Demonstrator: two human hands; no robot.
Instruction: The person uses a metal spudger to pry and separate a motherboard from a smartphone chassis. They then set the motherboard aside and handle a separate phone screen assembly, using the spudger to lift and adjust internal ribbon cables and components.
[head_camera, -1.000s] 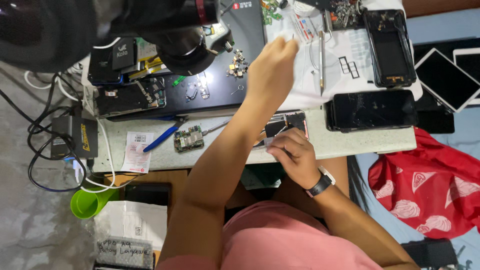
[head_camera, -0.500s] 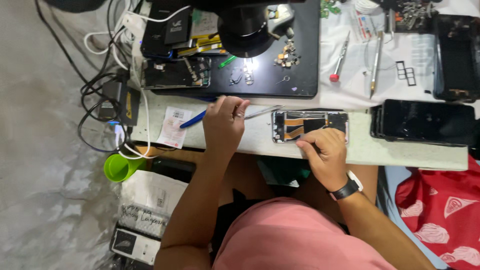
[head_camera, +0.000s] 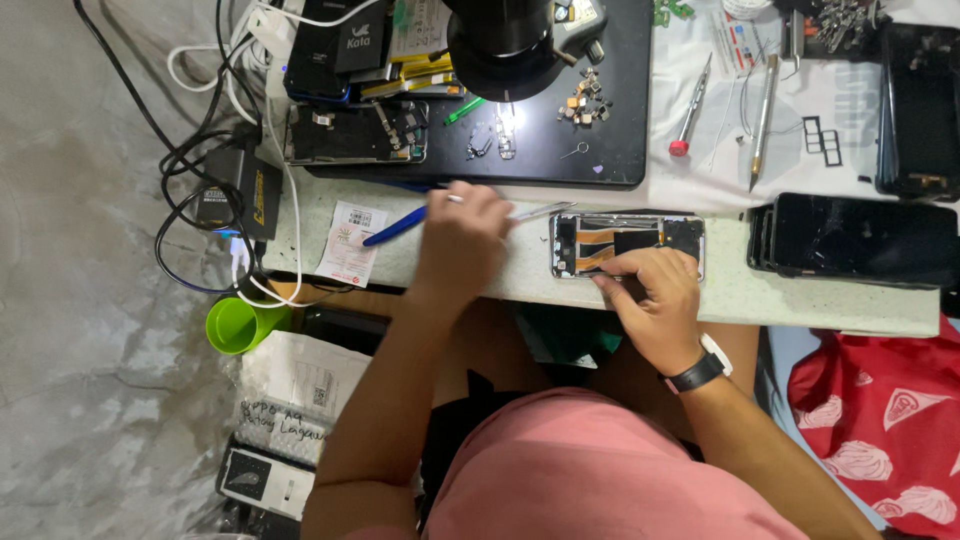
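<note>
- My left hand (head_camera: 462, 238) grips metal tweezers (head_camera: 540, 211), tips aimed right toward the work.
- My right hand (head_camera: 650, 300) pins the opened phone (head_camera: 625, 243) flat at the near bench edge, fingers on its near rim, prob. so it won't slide.
- Blue pen (head_camera: 395, 226) lies just left of the left hand.

Left hand (head_camera: 462, 240) grips metal tweezers (head_camera: 540, 211) on the bench; right hand (head_camera: 652, 300) steadies the opened phone (head_camera: 626, 243) beside them.
</note>
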